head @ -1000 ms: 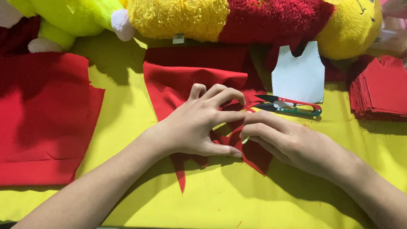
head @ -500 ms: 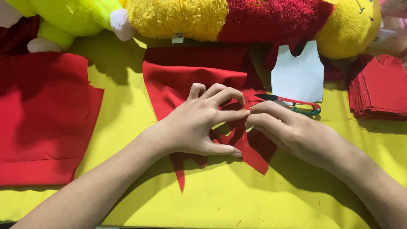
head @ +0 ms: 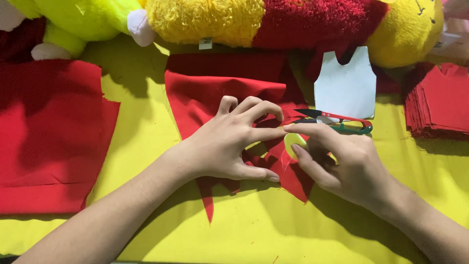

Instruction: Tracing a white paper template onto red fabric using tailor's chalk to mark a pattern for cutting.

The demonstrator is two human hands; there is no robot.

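Note:
A piece of red cloth (head: 215, 93) lies on the yellow table cover (head: 254, 230), with cut, pointed edges near me. My left hand (head: 229, 142) presses on the cloth with fingers spread and arched. My right hand (head: 342, 161) touches the cloth's right edge, its forefinger meeting my left forefinger; a small pale yellow piece (head: 294, 143) shows between the hands. Whether my right hand pinches the cloth is unclear. Small thread snips (head: 337, 121) with red and green handles lie just beyond my right hand.
A white vest-shaped paper pattern (head: 346, 85) lies behind the snips. A stack of cut red pieces (head: 437, 100) sits at the right, a large red cloth (head: 46, 137) at the left. Yellow, green and red plush toys (head: 254, 19) line the far edge.
My right hand has slid slightly right and its fingers have spread, uncovering the pale yellow piece. My left hand has stayed pressed on the cloth.

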